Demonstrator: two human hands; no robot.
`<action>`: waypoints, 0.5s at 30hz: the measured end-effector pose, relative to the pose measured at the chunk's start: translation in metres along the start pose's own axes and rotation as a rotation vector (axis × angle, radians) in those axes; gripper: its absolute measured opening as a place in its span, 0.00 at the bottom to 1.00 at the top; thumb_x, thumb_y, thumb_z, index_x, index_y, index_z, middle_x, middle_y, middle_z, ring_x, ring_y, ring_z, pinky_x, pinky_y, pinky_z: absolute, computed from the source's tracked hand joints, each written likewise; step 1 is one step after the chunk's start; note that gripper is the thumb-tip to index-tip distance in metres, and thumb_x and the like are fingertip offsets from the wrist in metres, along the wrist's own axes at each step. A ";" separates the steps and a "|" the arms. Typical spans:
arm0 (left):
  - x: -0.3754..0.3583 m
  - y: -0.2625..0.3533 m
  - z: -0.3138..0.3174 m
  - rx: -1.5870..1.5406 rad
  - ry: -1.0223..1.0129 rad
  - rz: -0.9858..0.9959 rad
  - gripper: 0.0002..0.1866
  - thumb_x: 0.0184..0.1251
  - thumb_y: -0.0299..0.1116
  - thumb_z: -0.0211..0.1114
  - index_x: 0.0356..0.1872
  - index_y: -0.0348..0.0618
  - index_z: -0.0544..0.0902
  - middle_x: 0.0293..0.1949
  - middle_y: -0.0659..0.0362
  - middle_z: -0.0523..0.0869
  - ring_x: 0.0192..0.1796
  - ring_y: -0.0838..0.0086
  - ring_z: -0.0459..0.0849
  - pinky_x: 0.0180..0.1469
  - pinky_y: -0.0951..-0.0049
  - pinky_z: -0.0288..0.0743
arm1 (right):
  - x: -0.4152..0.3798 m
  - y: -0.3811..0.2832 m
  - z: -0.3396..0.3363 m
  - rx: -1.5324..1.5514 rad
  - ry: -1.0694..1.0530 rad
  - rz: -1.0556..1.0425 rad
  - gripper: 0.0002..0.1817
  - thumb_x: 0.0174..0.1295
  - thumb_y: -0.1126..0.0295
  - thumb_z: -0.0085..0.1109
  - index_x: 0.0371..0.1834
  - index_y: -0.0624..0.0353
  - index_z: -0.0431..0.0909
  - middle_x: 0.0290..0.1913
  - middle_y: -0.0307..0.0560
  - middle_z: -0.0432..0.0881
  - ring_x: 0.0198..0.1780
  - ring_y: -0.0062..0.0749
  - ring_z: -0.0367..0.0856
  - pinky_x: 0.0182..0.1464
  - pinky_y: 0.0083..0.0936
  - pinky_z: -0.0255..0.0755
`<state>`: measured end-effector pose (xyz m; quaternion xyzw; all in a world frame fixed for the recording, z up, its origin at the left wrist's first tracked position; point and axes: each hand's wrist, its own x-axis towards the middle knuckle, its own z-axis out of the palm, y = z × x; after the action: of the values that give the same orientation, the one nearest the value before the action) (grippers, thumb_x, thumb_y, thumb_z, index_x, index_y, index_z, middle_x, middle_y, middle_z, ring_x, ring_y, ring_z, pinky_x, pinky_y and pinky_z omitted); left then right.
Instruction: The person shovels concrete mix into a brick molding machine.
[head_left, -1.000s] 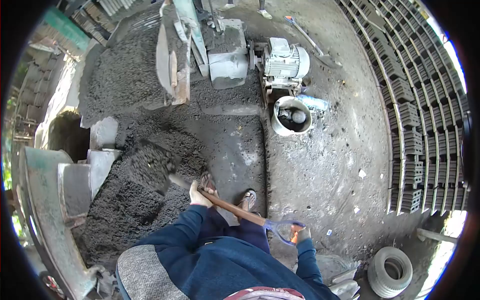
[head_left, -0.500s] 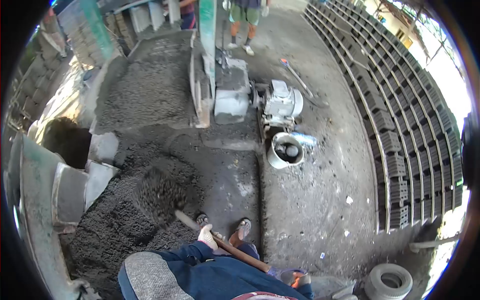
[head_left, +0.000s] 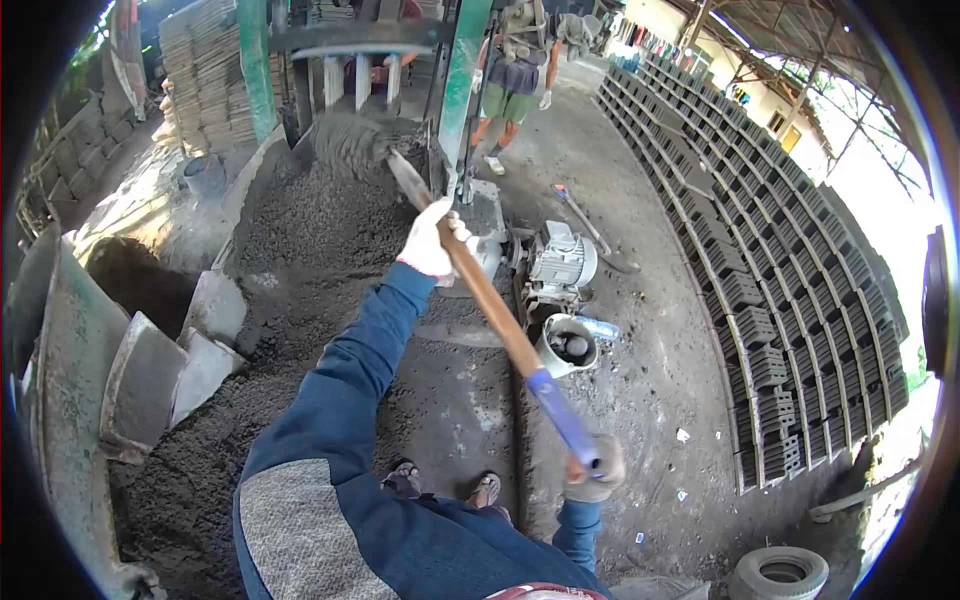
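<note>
A shovel (head_left: pixel 500 310) with a wooden shaft and a blue handle end slants across the middle of the view. My left hand (head_left: pixel 430 240), in a white glove, is wrapped round the shaft near its metal socket, arm stretched forward. At the rear, my right hand (head_left: pixel 597 468), also gloved, is closed on the blue grip. The blade is hidden in or behind dark grey mix (head_left: pixel 350 145) at the trough's far end, blurred by motion. More dark mix (head_left: pixel 310 215) fills the trough, and a loose heap (head_left: pixel 190 480) lies on the floor to my left.
An electric motor (head_left: pixel 562 255) and a white bucket (head_left: pixel 567 345) stand right of the trough. Another shovel (head_left: pixel 595 220) lies beyond them. Racks of grey blocks (head_left: pixel 770 300) line the right side. A person (head_left: pixel 515 90) stands ahead, and a tire (head_left: pixel 778 575) lies bottom right.
Both hands have swung the loaded shovel forward and up, from low over the floor heap to the trough's far end. My left arm has stretched out; the view has tilted up.
</note>
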<state>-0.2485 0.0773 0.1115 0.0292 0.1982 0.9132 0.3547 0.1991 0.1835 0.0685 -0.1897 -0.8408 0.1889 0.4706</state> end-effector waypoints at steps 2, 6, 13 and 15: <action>0.011 0.011 -0.038 0.005 0.008 0.023 0.15 0.67 0.45 0.68 0.28 0.51 0.73 0.22 0.66 0.73 0.23 0.71 0.73 0.32 0.61 0.73 | 0.024 -0.034 0.008 0.056 -0.178 -0.446 0.16 0.59 0.55 0.66 0.33 0.56 0.79 0.37 0.47 0.82 0.39 0.46 0.84 0.42 0.44 0.77; -0.026 0.004 -0.049 0.083 0.127 0.049 0.16 0.70 0.46 0.65 0.26 0.53 0.73 0.21 0.64 0.72 0.24 0.69 0.72 0.35 0.59 0.74 | -0.036 0.021 0.079 0.085 -0.042 -0.417 0.10 0.55 0.63 0.67 0.35 0.56 0.79 0.36 0.46 0.80 0.39 0.47 0.81 0.49 0.45 0.76; -0.162 -0.034 -0.082 0.070 -0.287 0.131 0.18 0.76 0.49 0.55 0.34 0.47 0.79 0.29 0.60 0.79 0.36 0.66 0.77 0.49 0.55 0.73 | -0.096 0.137 0.034 0.600 0.052 0.829 0.07 0.57 0.71 0.64 0.36 0.63 0.84 0.37 0.43 0.87 0.40 0.34 0.85 0.45 0.31 0.80; -0.203 -0.050 -0.119 0.049 -0.030 0.112 0.18 0.75 0.50 0.57 0.32 0.47 0.80 0.28 0.59 0.78 0.36 0.65 0.77 0.49 0.54 0.72 | -0.093 0.140 0.030 0.219 -0.175 0.634 0.07 0.55 0.73 0.68 0.36 0.62 0.85 0.30 0.41 0.86 0.36 0.29 0.85 0.41 0.27 0.79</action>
<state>-0.0883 -0.0640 0.0006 0.0625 0.2131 0.9260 0.3054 0.2382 0.2537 -0.0823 -0.3729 -0.7520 0.4301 0.3323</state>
